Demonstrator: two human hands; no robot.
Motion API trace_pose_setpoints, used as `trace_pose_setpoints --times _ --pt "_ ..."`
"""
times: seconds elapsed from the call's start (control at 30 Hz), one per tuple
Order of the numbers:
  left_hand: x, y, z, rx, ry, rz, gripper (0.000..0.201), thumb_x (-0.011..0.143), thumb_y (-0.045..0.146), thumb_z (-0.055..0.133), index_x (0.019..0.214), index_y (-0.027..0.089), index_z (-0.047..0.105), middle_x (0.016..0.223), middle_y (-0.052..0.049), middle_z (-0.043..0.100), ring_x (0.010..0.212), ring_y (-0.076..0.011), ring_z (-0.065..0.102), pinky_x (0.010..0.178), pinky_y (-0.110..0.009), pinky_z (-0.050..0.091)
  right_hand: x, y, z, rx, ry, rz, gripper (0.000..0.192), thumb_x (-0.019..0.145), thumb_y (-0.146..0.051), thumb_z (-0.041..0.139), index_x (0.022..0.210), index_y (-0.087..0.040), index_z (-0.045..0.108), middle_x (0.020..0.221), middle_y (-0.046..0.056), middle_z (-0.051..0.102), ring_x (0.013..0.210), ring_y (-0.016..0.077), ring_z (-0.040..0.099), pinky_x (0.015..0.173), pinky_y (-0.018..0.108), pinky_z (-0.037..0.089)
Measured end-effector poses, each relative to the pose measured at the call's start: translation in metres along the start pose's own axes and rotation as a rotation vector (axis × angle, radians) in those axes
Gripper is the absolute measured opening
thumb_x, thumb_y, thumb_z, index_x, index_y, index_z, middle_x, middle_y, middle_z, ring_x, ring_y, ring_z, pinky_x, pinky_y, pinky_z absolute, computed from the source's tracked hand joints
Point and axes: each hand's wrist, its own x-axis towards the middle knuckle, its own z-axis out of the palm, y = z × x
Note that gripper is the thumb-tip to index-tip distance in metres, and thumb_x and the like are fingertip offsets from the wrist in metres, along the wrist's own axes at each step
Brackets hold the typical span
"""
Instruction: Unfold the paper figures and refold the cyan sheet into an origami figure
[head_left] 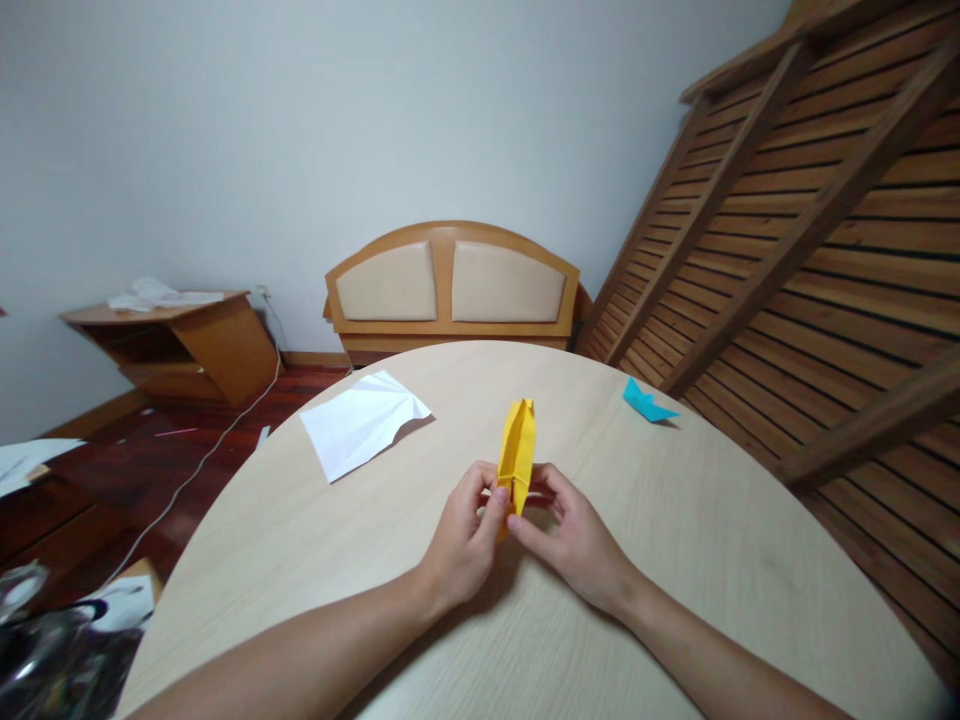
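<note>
A folded yellow paper point(519, 440), long and narrow with a slit between its two layers, stands upright above the middle of the table. My left hand point(471, 530) pinches its lower left side, thumb near the bottom fold. From the right, my right hand point(570, 540) grips the lower part, with the thumb at the bottom and the fingers behind. The fingertips behind the paper are partly hidden. Farther off to the right lies a small blue folded paper boat point(646, 402). A creased white sheet of paper point(364, 420) rests at the left.
The round wooden table point(712, 580) has its curved far edge before a padded headboard point(454, 280). Slatted wooden panels point(810, 220) lean along the right. On the left stand a low cabinet point(202, 350) with papers on top and a cable point(217, 445) on the floor.
</note>
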Motion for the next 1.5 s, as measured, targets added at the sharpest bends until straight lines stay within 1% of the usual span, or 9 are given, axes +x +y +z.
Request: trace_pose_setpoints --times 0.13,0.27,0.63,0.83,1.1,1.23,1.33,1.4,1.5 --pt "0.0 -0.001 0.002 -0.073 0.059 -0.031 0.029 0.098 0.048 0.051 0.092 0.02 0.052 0.087 -0.002 0.055 0.08 -0.0161 0.052 0.076 -0.029 0.044 0.0 -0.003 -0.002 -0.054 0.033 -0.05 0.013 0.089 -0.026 0.064 0.1 -0.022 0.06 0.113 0.006 0.066 0.106 0.021 0.063 0.096 0.039 0.051" --pt "0.0 0.001 0.003 -0.16 0.111 -0.025 0.034 0.092 0.052 0.06 0.085 0.021 0.049 0.081 0.0 0.051 0.075 -0.0152 0.05 0.072 -0.028 0.045 -0.001 -0.003 -0.002 -0.203 0.03 -0.103 0.014 0.082 -0.017 0.067 0.092 -0.023 0.058 0.103 0.004 0.067 0.098 0.0204 0.063 0.091 0.037 0.051" --pt "0.004 -0.005 0.004 -0.143 0.137 -0.087 0.037 0.092 0.054 0.058 0.102 0.018 0.058 0.095 -0.005 0.064 0.088 -0.0194 0.06 0.082 -0.032 0.049 0.001 -0.001 -0.007 -0.31 0.161 -0.231 0.009 0.093 -0.024 0.058 0.091 -0.023 0.067 0.097 0.006 0.069 0.089 0.0208 0.065 0.08 0.036 0.055" --pt "0.003 -0.004 0.004 -0.149 0.144 -0.062 0.032 0.089 0.048 0.067 0.099 0.019 0.055 0.095 -0.005 0.062 0.089 -0.0186 0.06 0.079 -0.03 0.051 0.001 0.005 -0.002 -0.188 0.097 -0.119 0.019 0.087 -0.022 0.065 0.106 -0.022 0.062 0.11 0.007 0.066 0.094 0.0198 0.065 0.083 0.035 0.056" --pt "0.004 -0.009 -0.001 -0.121 0.176 -0.041 0.029 0.095 0.048 0.058 0.098 0.019 0.057 0.093 -0.005 0.062 0.087 -0.0182 0.06 0.083 -0.032 0.05 0.006 0.001 -0.005 -0.028 0.076 -0.025 0.016 0.087 -0.035 0.067 0.094 -0.021 0.068 0.1 0.006 0.069 0.092 0.0201 0.066 0.086 0.035 0.056" --pt "0.004 -0.007 -0.001 -0.049 0.129 -0.039 0.022 0.097 0.041 0.055 0.101 0.019 0.057 0.099 -0.006 0.063 0.093 -0.0186 0.06 0.082 -0.031 0.051 0.004 0.006 -0.004 -0.041 0.151 -0.05 0.02 0.087 -0.035 0.068 0.101 -0.023 0.061 0.115 0.008 0.067 0.103 0.0214 0.065 0.094 0.039 0.053" --pt "0.002 -0.003 0.001 0.071 0.045 -0.015 0.014 0.096 0.033 0.055 0.099 0.019 0.057 0.1 -0.006 0.062 0.094 -0.0185 0.06 0.079 -0.03 0.052 0.002 0.012 -0.008 -0.186 0.274 -0.176 0.041 0.085 -0.03 0.07 0.122 -0.028 0.052 0.129 0.008 0.06 0.114 0.0234 0.061 0.098 0.043 0.051" --pt "0.0 -0.001 0.002 0.136 0.001 0.023 0.008 0.095 0.027 0.055 0.097 0.019 0.057 0.102 -0.006 0.062 0.094 -0.0183 0.06 0.08 -0.03 0.052 0.0 0.013 -0.012 -0.327 0.288 -0.251 0.057 0.086 -0.024 0.068 0.137 -0.031 0.044 0.128 0.008 0.061 0.11 0.0237 0.062 0.096 0.044 0.052" --pt "-0.002 0.0 0.001 0.173 -0.057 0.08 0.004 0.094 0.021 0.055 0.098 0.02 0.056 0.105 -0.006 0.062 0.098 -0.0183 0.06 0.082 -0.03 0.052 -0.001 0.009 -0.018 -0.492 0.228 -0.306 0.05 0.089 -0.019 0.06 0.137 -0.031 0.048 0.118 0.006 0.065 0.101 0.0237 0.064 0.09 0.043 0.054"
